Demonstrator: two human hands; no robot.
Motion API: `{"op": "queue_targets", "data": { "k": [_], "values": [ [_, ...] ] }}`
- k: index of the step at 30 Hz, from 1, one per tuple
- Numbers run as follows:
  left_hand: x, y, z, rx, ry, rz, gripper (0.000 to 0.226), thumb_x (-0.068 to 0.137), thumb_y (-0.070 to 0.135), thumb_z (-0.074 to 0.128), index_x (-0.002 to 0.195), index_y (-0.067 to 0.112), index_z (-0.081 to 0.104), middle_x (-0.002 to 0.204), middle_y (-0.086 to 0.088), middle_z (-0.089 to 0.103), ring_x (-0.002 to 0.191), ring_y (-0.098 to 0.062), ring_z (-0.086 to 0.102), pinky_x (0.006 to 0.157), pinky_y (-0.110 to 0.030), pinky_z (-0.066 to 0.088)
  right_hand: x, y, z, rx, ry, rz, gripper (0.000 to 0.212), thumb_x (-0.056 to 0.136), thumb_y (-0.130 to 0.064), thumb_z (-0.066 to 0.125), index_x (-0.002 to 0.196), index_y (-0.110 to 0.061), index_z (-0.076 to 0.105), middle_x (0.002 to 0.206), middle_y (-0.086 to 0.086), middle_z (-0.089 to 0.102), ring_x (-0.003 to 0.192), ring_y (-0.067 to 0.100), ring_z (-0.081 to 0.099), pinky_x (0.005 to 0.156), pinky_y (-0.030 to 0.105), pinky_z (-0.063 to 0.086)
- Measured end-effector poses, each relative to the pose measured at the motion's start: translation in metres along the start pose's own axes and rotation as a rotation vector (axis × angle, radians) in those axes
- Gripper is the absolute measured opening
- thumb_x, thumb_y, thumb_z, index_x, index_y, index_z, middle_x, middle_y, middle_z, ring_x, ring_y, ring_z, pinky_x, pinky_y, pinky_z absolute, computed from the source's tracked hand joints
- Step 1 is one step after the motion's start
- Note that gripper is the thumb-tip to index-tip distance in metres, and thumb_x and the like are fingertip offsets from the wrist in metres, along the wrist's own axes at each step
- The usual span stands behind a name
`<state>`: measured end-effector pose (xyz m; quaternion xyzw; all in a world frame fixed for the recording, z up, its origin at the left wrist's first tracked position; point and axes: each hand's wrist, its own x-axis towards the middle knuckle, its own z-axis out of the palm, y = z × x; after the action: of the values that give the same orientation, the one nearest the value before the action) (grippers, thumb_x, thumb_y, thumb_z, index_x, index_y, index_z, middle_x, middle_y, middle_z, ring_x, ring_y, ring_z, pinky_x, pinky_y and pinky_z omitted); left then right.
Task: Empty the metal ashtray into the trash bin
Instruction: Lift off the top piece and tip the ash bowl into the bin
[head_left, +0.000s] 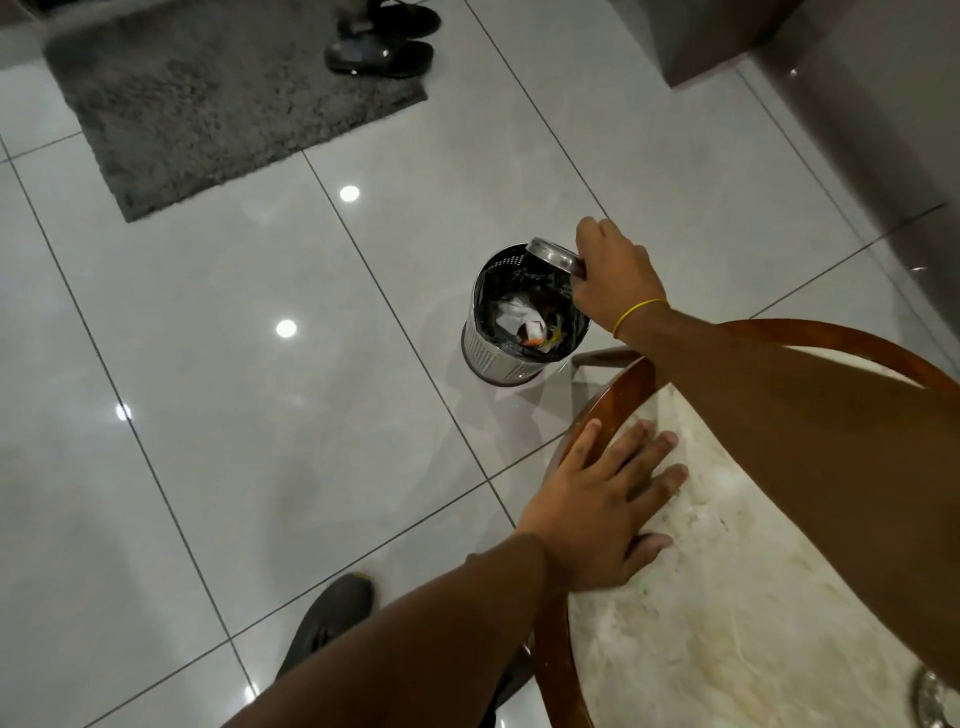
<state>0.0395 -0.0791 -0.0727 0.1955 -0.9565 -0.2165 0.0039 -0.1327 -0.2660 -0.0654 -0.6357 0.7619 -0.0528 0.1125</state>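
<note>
A round perforated metal trash bin (485, 351) stands on the tiled floor, lined with a dark bag and holding crumpled paper. My right hand (615, 280) grips the small metal ashtray (553, 253), tipped on its side over the bin's far right rim. A yellow band circles that wrist. My left hand (602, 512) lies flat with fingers spread on the edge of the marble-topped table (727, 597), holding nothing.
The table has a curved wooden rim (582, 415) and a wooden chair back (831, 335) arches beside it. A grey rug (218, 98) and another person's dark shoes (382, 47) are at the far side. My own shoe (332, 618) is on the floor below.
</note>
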Motion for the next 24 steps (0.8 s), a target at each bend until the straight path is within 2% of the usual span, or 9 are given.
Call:
{"op": "queue_targets", "data": {
  "k": [6,10,14,17,24],
  "values": [
    [0.0003,0.0008,-0.0022,-0.008,-0.012,-0.002,0.073,0.112,0.063,0.031,0.174,0.025,0.02,0.184,-0.009,0.008,0.17,-0.031,-0.006,0.129,-0.055,-0.024,0.0021,0.0018,-0.0015,0.038,0.013,-0.007,0.033,0.084,-0.003,0.058,0.093,-0.022,0.033,0.092,0.006,0.046,0.069,0.034,0.046,0.07,0.037,0.035],
    [0.0004,0.0003,-0.0032,-0.009,-0.019,-0.002,0.072,0.112,0.063,0.032,0.173,0.025,0.022,0.184,-0.009,0.01,0.17,-0.032,-0.003,0.13,-0.058,-0.017,0.0007,0.0011,0.0011,0.05,0.009,-0.02,0.026,0.085,-0.002,0.058,0.095,-0.017,0.04,0.092,0.003,0.042,0.071,0.031,0.044,0.071,0.037,0.033],
    [-0.0003,0.0002,-0.003,-0.006,-0.019,-0.005,0.072,0.113,0.063,0.03,0.173,0.025,0.021,0.184,-0.009,0.009,0.17,-0.032,-0.003,0.129,-0.057,-0.02,-0.0012,0.0008,0.0043,0.056,-0.01,-0.035,0.019,0.086,-0.001,0.059,0.101,-0.008,0.049,0.092,0.004,0.044,0.074,0.03,0.044,0.073,0.036,0.03],
    [-0.0004,0.0006,-0.0025,0.0,-0.015,-0.004,0.072,0.113,0.063,0.029,0.174,0.025,0.02,0.184,-0.009,0.009,0.17,-0.032,-0.004,0.129,-0.056,-0.022,-0.002,0.0002,0.003,0.056,-0.017,-0.036,0.019,0.087,-0.001,0.059,0.102,-0.007,0.049,0.093,0.005,0.044,0.075,0.03,0.044,0.072,0.036,0.031],
    [-0.0001,-0.0004,-0.0021,-0.023,-0.024,-0.003,0.073,0.112,0.064,0.029,0.174,0.026,0.02,0.184,-0.008,0.009,0.17,-0.032,-0.003,0.131,-0.059,-0.016,-0.0037,-0.0003,-0.0028,0.087,-0.019,-0.023,0.022,0.087,-0.001,0.057,0.095,-0.014,0.041,0.092,0.006,0.045,0.075,0.028,0.042,0.072,0.036,0.03]
  ]
}}
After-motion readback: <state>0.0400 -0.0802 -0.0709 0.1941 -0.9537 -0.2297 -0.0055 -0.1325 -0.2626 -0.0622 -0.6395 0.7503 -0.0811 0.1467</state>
